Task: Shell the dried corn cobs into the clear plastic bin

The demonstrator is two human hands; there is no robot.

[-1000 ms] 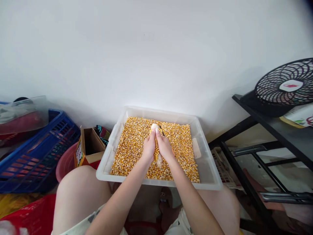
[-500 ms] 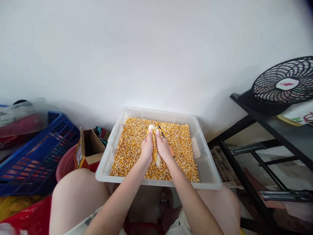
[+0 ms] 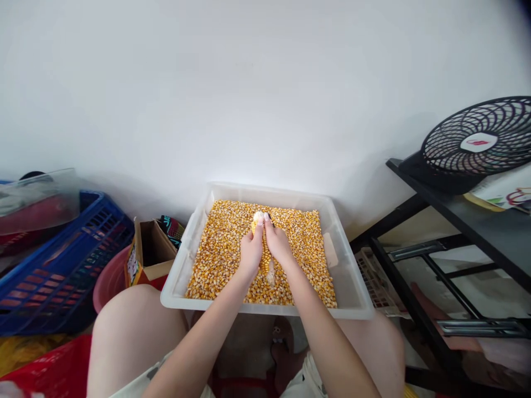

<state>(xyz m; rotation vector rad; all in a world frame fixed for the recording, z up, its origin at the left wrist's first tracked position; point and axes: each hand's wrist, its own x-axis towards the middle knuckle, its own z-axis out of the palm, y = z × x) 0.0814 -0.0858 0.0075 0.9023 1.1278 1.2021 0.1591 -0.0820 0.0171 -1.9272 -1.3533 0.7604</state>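
Thumbs slid back toward cob tip; both hands [image 3: 264, 249] clasp corn cob [image 3: 264, 255], yellow kernels, pale bare ends.

Two hands, left [image 3: 250, 253] and right [image 3: 279, 245]; one corn cob [image 3: 264, 255]; one clear tub [image 3: 350, 287] of loose kernels [image 3: 215, 254], too many to count; one blue crate [image 3: 53, 265]; one cardboard box [image 3: 151, 250]; one black fan [image 3: 477, 145]; one dark shelf [image 3: 489, 226]

You face a plain white wall [image 3: 249, 83] under soft daylight. At your three o'clock, a black metal-framed shelf [image 3: 468, 221] carries a black round grille fan [image 3: 477, 146]. At nine o'clock, a blue slatted plastic crate [image 3: 53, 265] sits beside an open brown cardboard box [image 3: 151, 251].
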